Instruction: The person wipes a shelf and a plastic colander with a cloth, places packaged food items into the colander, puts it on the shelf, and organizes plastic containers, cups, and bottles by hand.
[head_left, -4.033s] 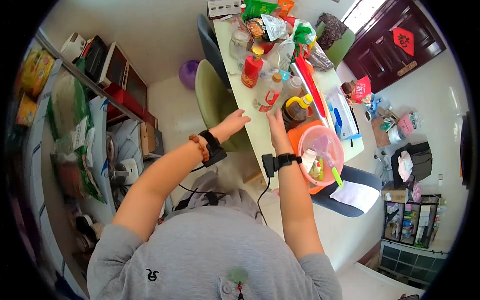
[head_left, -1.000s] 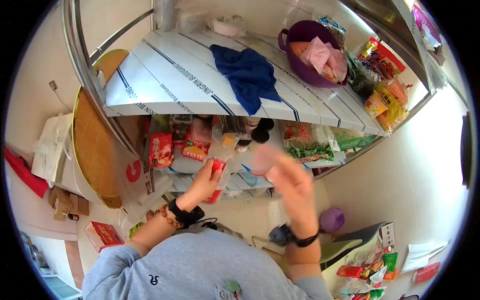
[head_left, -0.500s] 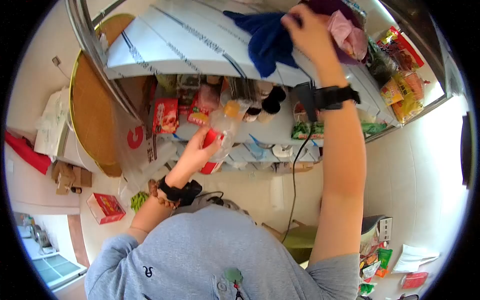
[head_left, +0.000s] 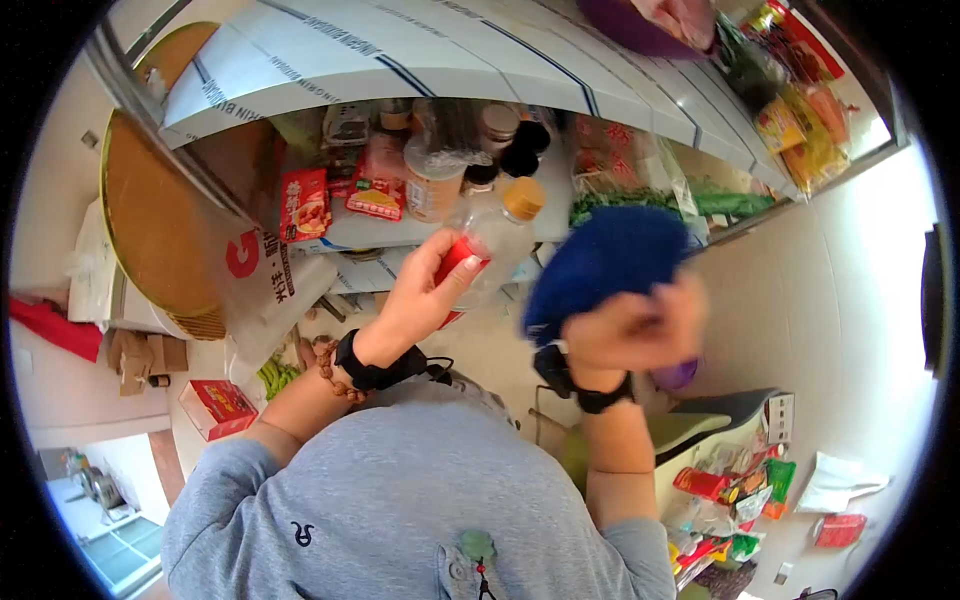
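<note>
A clear plastic bottle [head_left: 505, 240] with a yellow cap and red label tilts in front of the shelf rack. Wrapped around its label is my left hand [head_left: 425, 285], closed. To the right of the bottle, a dark blue cloth [head_left: 610, 258] hangs from my right hand [head_left: 640, 328], whose fingers are curled and smeared by motion. A small gap separates the cloth from the bottle. Whether the bottle contains any liquid, I cannot tell.
The upper shelf [head_left: 420, 50] holds a purple bowl [head_left: 640, 22] and yellow food packets [head_left: 805, 125]. On the shelf below are red packets [head_left: 305, 203], a plastic tub [head_left: 432, 190] and dark-lidded jars. A plastic bag [head_left: 265, 275] hangs at left; a red box [head_left: 215, 408] stands below.
My right hand has come down from the upper shelf, bringing the blue cloth toward my body. My left hand has shifted slightly right with the bottle.
</note>
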